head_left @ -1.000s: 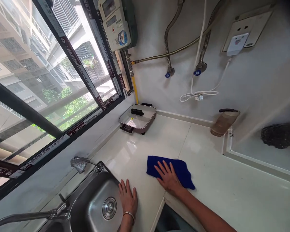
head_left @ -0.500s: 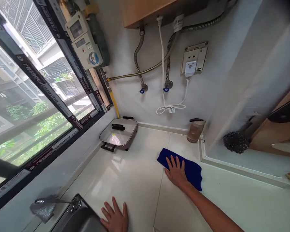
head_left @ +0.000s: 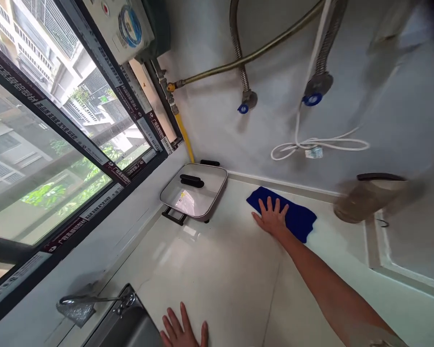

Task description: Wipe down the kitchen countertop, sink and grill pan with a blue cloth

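My right hand (head_left: pixel 274 221) lies flat on a dark blue cloth (head_left: pixel 299 219), its fingers spread over the cloth's left part. The cloth rests on the pale, glossy countertop (head_left: pixel 220 270), close to the back wall. At the bottom of the view, my left hand (head_left: pixel 183 333) is over the counter beside the sink, fingers apart and holding nothing. Its wrist is cut off by the frame edge.
A lidded electric pan (head_left: pixel 202 195) stands in the back left corner. To the right is a brown translucent jug (head_left: pixel 359 205). A sink (head_left: pixel 130 325) with a faucet (head_left: pixel 125 303) lies lower left. A tied white cord (head_left: pixel 332 143) hangs on the wall.
My right hand and the cloth have moved away from me, nearer the back wall. The view has come closer to the wall. My left hand stays spread by the sink.
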Demonstrator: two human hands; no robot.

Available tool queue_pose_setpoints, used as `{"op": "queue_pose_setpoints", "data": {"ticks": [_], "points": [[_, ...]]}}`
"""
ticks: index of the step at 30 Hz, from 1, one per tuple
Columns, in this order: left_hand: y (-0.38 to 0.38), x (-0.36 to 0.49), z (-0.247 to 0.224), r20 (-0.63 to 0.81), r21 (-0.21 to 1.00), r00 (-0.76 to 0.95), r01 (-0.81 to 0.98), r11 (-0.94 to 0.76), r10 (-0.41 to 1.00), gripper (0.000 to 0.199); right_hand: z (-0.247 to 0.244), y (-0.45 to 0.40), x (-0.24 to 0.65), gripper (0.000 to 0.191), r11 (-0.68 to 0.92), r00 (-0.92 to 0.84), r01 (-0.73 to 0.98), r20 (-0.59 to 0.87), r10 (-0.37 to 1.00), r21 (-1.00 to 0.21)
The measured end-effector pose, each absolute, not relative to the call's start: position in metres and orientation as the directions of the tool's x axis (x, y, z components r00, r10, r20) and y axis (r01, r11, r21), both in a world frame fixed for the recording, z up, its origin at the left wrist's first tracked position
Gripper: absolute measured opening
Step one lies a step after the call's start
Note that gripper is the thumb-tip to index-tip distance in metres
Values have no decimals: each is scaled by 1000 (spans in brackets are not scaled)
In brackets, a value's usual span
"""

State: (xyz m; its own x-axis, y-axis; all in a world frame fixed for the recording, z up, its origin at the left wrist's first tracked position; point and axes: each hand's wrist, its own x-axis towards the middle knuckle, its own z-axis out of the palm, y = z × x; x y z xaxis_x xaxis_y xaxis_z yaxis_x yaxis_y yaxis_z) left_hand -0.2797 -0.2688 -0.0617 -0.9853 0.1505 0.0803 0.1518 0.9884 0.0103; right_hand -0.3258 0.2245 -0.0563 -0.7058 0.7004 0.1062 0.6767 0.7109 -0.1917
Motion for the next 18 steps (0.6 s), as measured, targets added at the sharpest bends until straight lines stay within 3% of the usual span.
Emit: {"op": "queue_pose_setpoints", "data": {"ticks": [3, 8, 18], "points": [[-271, -277, -59, 102, 28, -979, 181, 983, 177, 82, -50, 207, -364, 74, 740, -737, 642, 104, 668, -202], [-265, -273, -52, 183, -74, -964, 180, 981, 191, 73, -42, 160, -398, 71, 804, -808, 561, 82, 584, -195], [-262, -267, -32, 121, -100, -967, 211, 972, 222, 73, -43, 58, -334, 73, 915, -920, 337, 130, 371, -224]]}}
